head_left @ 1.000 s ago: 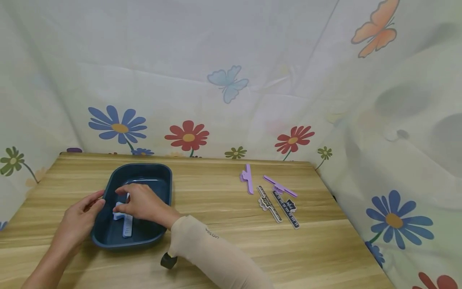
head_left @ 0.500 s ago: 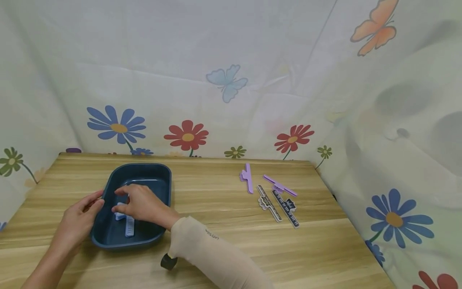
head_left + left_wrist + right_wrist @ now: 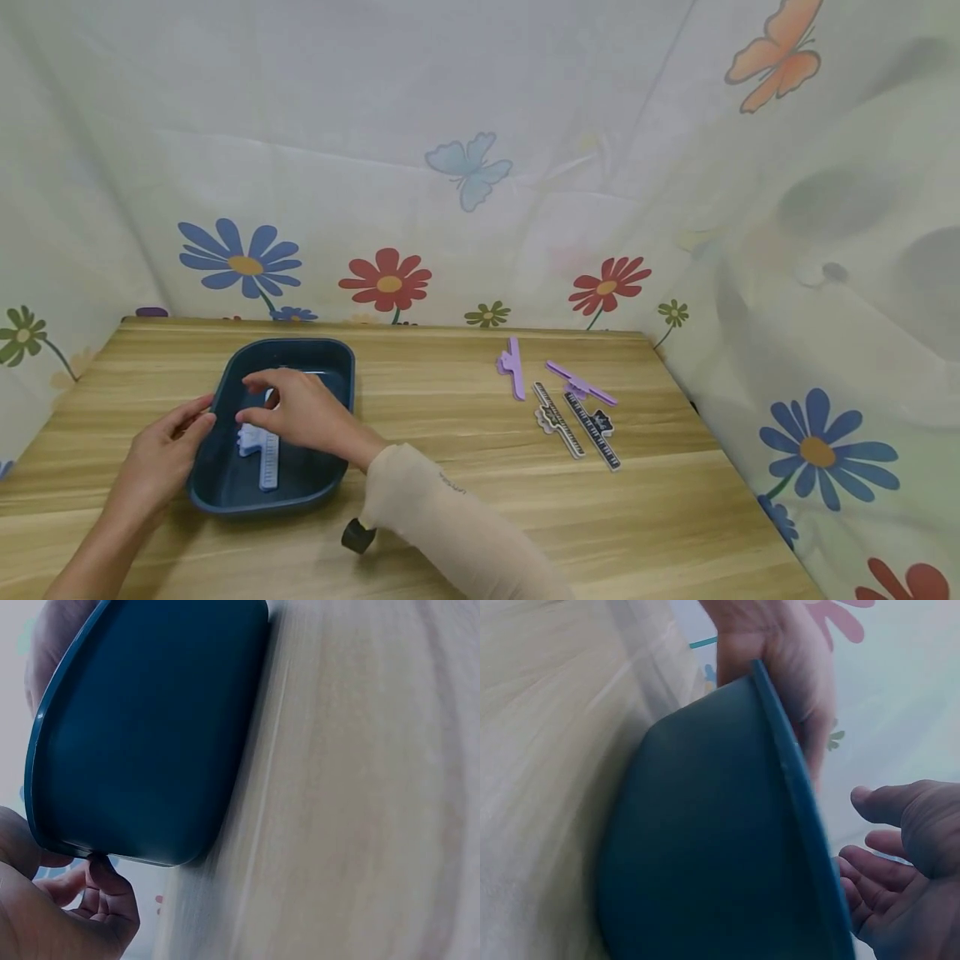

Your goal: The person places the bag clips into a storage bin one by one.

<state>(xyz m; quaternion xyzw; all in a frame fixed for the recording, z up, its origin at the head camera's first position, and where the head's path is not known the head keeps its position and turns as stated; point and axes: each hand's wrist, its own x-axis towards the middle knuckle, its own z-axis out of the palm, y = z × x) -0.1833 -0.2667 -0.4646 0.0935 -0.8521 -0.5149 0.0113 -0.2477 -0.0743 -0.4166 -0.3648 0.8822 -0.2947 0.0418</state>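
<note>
A dark blue rectangular tray (image 3: 345,392) with rounded corners rests on the left side of the table. My left hand (image 3: 161,454) pinches its left rim; the left wrist view shows thumb and fingers (image 3: 112,889) at that edge. Inside the tray lies a light blue clip (image 3: 268,462) with ruler-like marks, its upper part covered by my right hand (image 3: 307,414). That hand hovers over the clip, thumb and fingers apart, and the right wrist view shows nothing between the fingertips (image 3: 862,796).
On the right of the table lie two purple clips (image 3: 512,369) (image 3: 582,383). Nearer are a white clip (image 3: 559,421) and a black clip (image 3: 592,431) with piano-key patterns. A flower-printed curtain (image 3: 480,100) stands behind the table.
My right hand has let go of the light blue clip and risen a little, thumb and fingers spreading. The clip has shifted slightly right in the tray. My left hand stays at the rim.
</note>
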